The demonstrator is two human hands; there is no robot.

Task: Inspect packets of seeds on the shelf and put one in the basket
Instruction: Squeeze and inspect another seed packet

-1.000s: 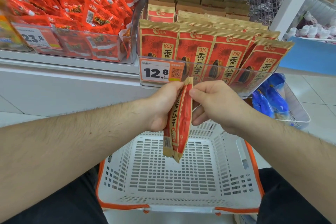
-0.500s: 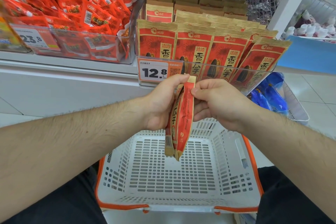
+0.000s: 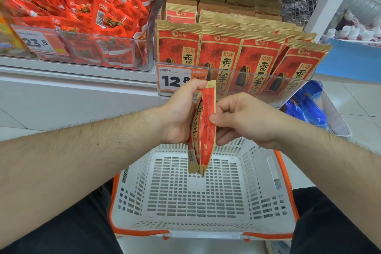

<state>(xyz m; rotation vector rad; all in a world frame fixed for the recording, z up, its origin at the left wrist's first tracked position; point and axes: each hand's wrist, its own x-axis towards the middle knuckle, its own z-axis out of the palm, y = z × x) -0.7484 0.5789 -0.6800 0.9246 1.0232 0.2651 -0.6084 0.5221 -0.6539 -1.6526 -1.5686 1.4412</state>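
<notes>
Above white basket [image 3: 266, 173] – left hand [image 3: 179, 117], right hand [image 3: 243, 119] pinching seed packets [image 3: 203, 130], shelf bin [image 3: 247, 80] behind.

White shelf [image 3: 78, 72] — clear bins [image 3: 237, 80] of seed packets [image 3: 222, 55] and red snack packs [image 3: 99, 18]

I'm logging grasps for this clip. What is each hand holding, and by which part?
Both hold one seed packet upright over the basket: the left hand grips its top and left side, and the right hand pinches its right edge near the middle.

Open room is left below the fingers [image 3: 224, 109] over the white basket [image 3: 266, 173], while beyond them the way is blocked by the clear bin front [image 3: 268, 80].
</notes>
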